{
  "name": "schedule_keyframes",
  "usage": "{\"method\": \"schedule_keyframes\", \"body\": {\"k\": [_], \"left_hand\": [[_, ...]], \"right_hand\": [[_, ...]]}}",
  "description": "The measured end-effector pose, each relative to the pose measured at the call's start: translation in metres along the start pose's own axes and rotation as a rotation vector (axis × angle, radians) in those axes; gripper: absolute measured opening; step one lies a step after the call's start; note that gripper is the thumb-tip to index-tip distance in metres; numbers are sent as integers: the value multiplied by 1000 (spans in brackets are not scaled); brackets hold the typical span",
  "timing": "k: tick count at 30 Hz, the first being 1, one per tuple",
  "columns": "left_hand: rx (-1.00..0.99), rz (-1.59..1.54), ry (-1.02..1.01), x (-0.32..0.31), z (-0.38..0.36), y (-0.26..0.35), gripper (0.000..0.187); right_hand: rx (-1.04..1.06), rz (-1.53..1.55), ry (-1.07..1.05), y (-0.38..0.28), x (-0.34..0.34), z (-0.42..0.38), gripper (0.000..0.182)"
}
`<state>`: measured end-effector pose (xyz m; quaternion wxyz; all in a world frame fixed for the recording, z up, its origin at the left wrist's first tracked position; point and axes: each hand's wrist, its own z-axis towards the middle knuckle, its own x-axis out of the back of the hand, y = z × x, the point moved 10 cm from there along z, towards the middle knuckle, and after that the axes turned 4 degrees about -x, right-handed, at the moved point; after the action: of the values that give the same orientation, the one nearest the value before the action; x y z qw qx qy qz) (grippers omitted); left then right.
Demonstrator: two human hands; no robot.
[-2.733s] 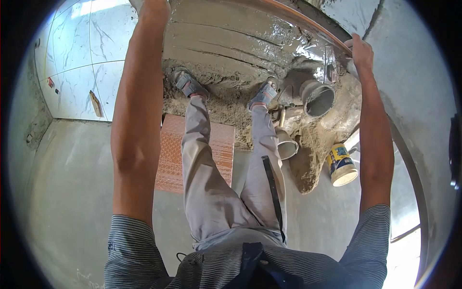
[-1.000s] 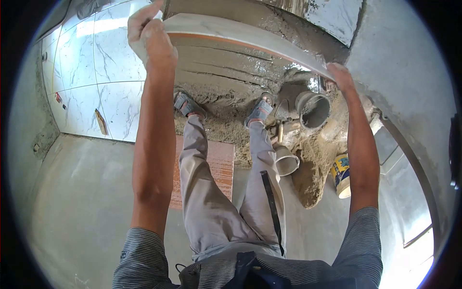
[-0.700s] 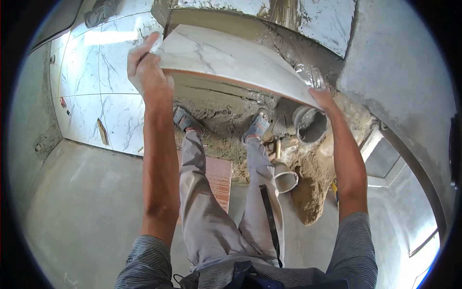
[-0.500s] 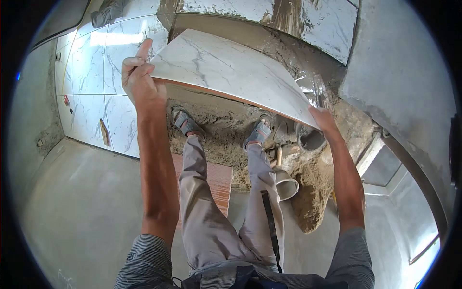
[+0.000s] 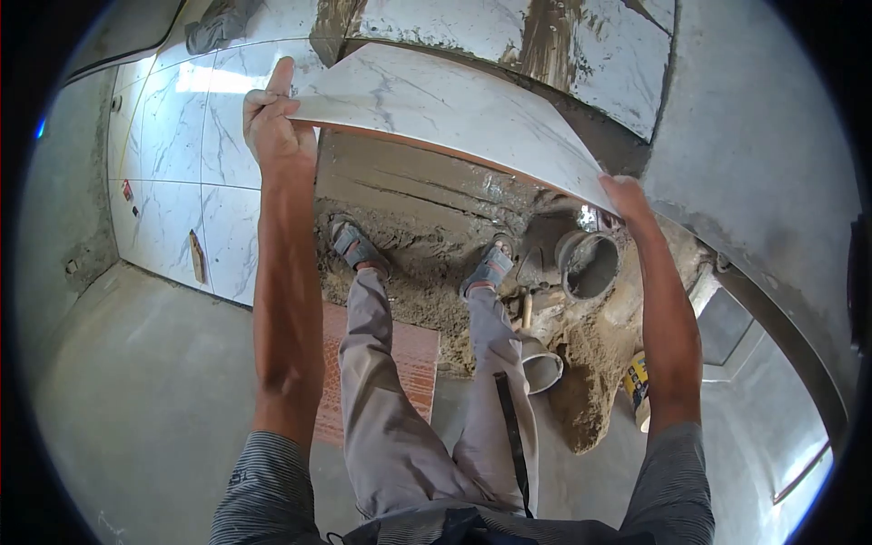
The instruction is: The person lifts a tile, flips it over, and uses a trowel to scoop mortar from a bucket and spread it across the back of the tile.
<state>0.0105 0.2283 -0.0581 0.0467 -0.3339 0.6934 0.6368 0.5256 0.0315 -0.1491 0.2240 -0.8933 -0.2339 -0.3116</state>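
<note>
A large white marble-patterned tile (image 5: 445, 100) with a reddish underside edge is held up between my two hands. My left hand (image 5: 275, 123) grips its left corner, with one finger pointing up past the edge. My right hand (image 5: 625, 195) is closed on the right corner. Beneath the tile's near edge lies a smoothed wet mortar bed (image 5: 400, 177), marked with a few long grooves. The far part of that bed is hidden by the tile. I stand with sandalled feet on rough mortar just in front of it.
Laid marble tiles (image 5: 163, 136) cover the floor at left, with a wood scrap (image 5: 197, 256) on them. Mortar-smeared tiles (image 5: 445, 20) lie beyond. Right of my feet are a bucket (image 5: 590, 265), a second container (image 5: 542, 371) and a sand heap (image 5: 590, 363). A reddish tile (image 5: 400, 363) lies behind my feet.
Both hands have carried the tile farther forward, away from my body. More of the grooved mortar bed and the bucket on the right now show below its near edge.
</note>
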Motion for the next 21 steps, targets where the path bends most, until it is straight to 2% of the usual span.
{"method": "schedule_keyframes", "body": {"k": [6, 10, 21], "left_hand": [[11, -40, 16, 17, 27, -21, 32], [11, -10, 4, 23, 40, -26, 32], [8, 18, -39, 23, 74, -39, 30]], "right_hand": [[102, -65, 45, -27, 0, 34, 49], [78, -45, 18, -33, -8, 47, 48], [104, -101, 131, -49, -11, 78, 50]]}}
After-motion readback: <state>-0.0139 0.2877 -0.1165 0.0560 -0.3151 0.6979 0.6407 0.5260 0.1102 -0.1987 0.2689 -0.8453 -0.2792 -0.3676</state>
